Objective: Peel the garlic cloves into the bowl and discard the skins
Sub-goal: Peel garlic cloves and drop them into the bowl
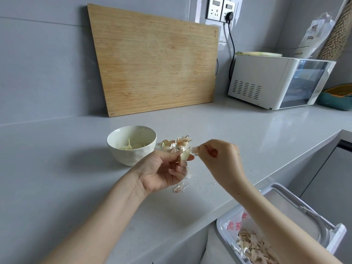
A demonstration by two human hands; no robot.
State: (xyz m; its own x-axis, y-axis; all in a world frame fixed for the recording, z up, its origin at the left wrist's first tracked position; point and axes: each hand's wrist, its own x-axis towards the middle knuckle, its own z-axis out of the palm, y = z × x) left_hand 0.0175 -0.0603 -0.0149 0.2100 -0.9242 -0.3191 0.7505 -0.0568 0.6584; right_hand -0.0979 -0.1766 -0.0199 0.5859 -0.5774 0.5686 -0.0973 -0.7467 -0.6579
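Note:
My left hand point(162, 168) pinches a pale garlic clove point(185, 155) between thumb and fingers above the grey counter. My right hand point(219, 157) pinches a thin strip of skin point(194, 150) at the clove's top. Behind the hands lies a small heap of unpeeled garlic cloves point(174, 144). To their left stands a white bowl point(131, 144) with peeled cloves inside. Loose skins point(180, 188) lie on the counter just below my left hand. Down at the lower right an open white bin point(228, 221) holds many garlic skins.
A bamboo cutting board point(154, 61) leans on the back wall. A white appliance point(276, 82) stands at the back right, plugged into a wall socket point(221, 10). A teal container point(337, 98) sits at the far right. The counter's front edge point(209, 216) runs diagonally above the bin.

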